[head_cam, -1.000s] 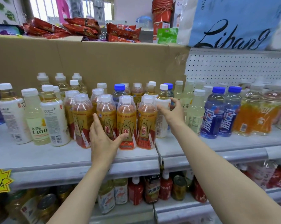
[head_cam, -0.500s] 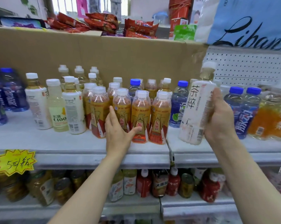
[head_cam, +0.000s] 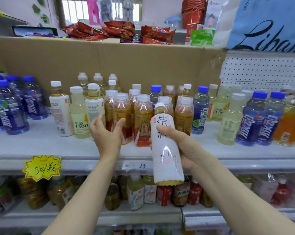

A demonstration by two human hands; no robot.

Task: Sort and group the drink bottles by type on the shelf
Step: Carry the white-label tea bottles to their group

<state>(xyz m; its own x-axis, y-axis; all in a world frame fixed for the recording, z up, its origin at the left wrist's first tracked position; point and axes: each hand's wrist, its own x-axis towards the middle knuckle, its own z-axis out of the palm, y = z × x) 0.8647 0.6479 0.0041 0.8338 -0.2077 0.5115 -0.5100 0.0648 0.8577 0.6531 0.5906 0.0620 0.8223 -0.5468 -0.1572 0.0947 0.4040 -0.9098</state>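
Moved leftward since the earlier frame, the white-label tea bottle [head_cam: 166, 148] now sits in front of the orange-label bottles [head_cam: 143, 121], off the shelf [head_cam: 41, 146]. Right hand [head_cam: 185, 148] grips its middle from the right. Left hand [head_cam: 106, 134], fingers spread, touches an orange-label bottle.

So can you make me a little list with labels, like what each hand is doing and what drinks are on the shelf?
right hand: the right hand grips a white-label tea bottle, held in front of the shelf
left hand: the left hand is open by the orange-label bottles
matching bottles: two white-label tea bottles on shelf, left of the orange ones
far left: blue drink bottles
far right: more blue-cap bottles
sign: yellow price tag
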